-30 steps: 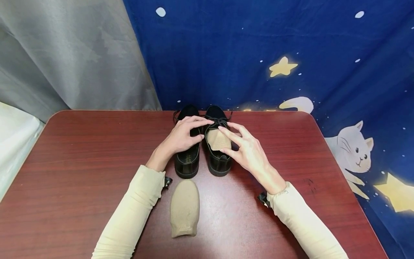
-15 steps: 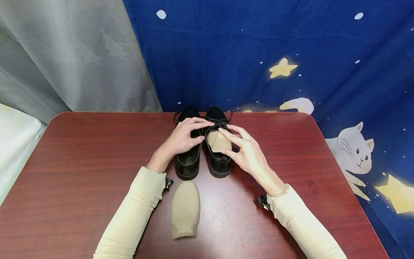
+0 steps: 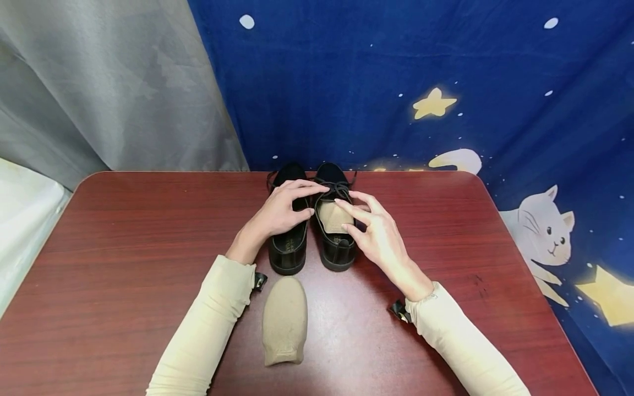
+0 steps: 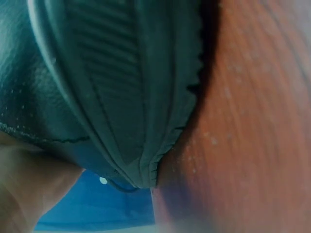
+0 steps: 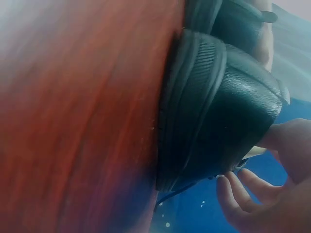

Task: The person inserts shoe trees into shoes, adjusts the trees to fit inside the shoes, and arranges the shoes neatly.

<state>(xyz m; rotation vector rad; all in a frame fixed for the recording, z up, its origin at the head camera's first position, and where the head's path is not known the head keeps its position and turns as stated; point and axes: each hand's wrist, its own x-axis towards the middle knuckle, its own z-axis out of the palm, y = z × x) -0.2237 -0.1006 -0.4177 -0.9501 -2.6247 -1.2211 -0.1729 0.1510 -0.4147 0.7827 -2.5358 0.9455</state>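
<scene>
Shoe insert (image 3: pixel 328 219) — inside the right black lace-up shoe (image 3: pixel 337 256) near the desk's (image 3: pixel 436 231) far edge. Left hand (image 3: pixel 281 210) spread, apparently steadying it — right hand (image 3: pixel 378 231) loosely spread, thumb at insert's rear, seemingly guiding.

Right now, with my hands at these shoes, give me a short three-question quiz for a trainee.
1. True or false: the loose beige insert lies at the toe end of the black shoes.
2. Which shoe shows a second beige insert in its opening? A, left; B, right; C, neither.
3. How many black shoes stand on the table?
Key: 1, false, it lies at the heel end; 2, B; 3, two.
</scene>
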